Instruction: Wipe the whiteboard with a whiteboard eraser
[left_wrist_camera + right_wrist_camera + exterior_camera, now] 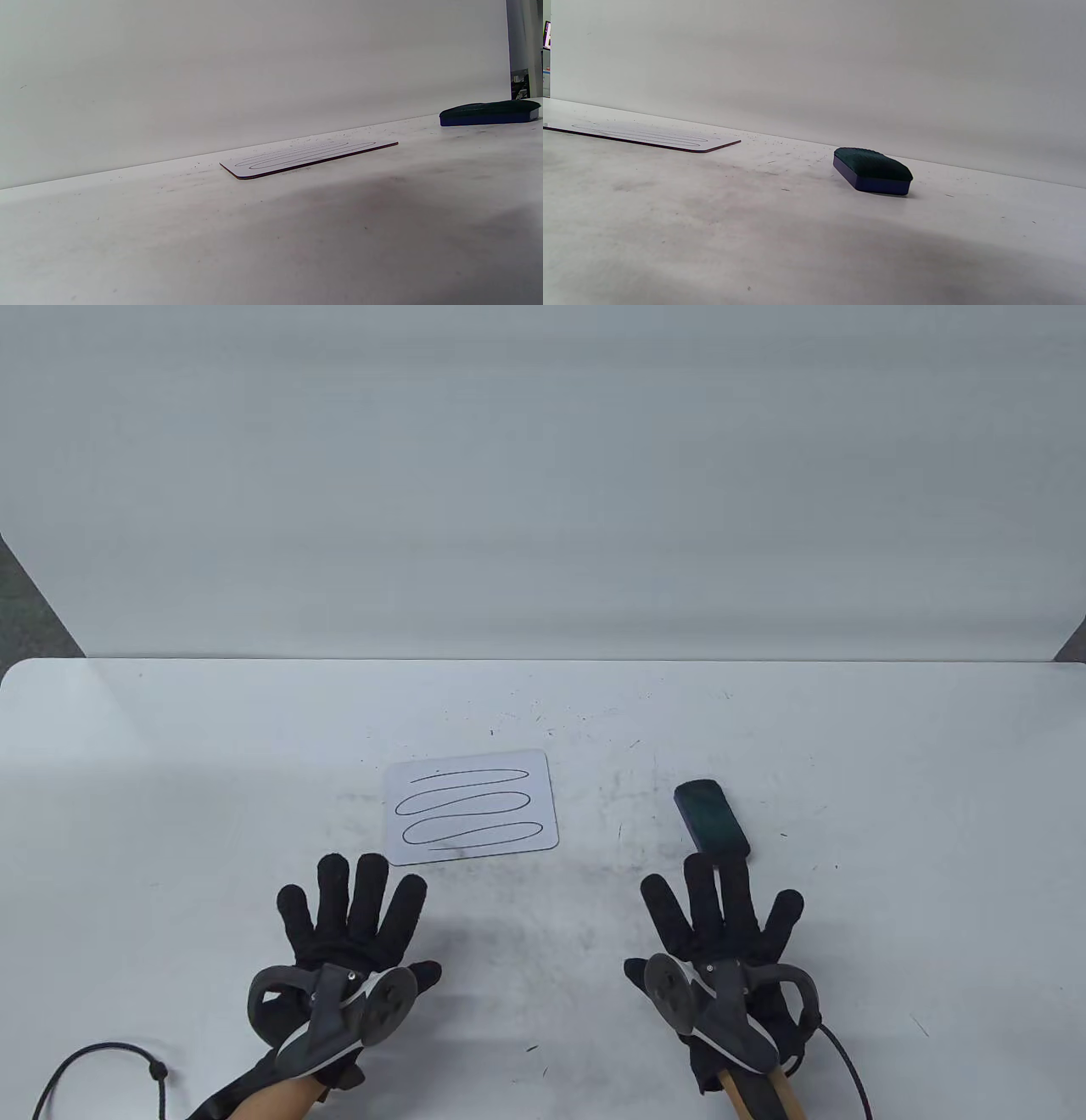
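Observation:
A small white whiteboard (472,807) with three black looped marker lines lies flat on the table, centre left. It also shows in the left wrist view (305,157) and in the right wrist view (645,136). A dark eraser (711,816) with a blue base lies to its right, felt side up, seen also in the left wrist view (490,112) and right wrist view (871,170). My left hand (352,920) lies flat and spread just below the board, empty. My right hand (721,920) lies flat and spread, its fingertips (701,867) just below the eraser's near end.
The white table (170,780) carries grey smudges and dark specks around the board. A white wall panel (543,475) stands along the table's far edge. A black cable (93,1065) loops at the bottom left.

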Motion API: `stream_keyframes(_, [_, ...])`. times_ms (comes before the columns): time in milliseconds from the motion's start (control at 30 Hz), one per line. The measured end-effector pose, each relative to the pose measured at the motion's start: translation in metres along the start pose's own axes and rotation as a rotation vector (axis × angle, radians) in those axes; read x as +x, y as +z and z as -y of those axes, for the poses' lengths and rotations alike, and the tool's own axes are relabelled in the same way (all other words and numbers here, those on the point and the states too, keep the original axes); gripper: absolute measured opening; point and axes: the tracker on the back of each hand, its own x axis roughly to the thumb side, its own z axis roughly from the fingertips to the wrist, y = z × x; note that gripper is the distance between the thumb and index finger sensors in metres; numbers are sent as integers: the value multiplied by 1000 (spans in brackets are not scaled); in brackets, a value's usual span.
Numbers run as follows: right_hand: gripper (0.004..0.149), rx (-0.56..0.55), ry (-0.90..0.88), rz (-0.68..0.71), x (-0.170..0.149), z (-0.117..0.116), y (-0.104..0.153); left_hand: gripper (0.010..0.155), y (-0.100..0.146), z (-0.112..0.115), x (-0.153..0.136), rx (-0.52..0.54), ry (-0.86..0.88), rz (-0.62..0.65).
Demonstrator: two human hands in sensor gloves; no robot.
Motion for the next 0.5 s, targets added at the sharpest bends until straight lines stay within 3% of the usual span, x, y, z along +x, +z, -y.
stream_keyframes(333, [85, -2, -3, -1, 0, 2, 0, 90, -3, 0, -1, -10, 12, 4])
stream_keyframes(500, [85, -4, -21, -22, -6, 5, 0, 86, -30, 2, -16, -62, 30, -60])
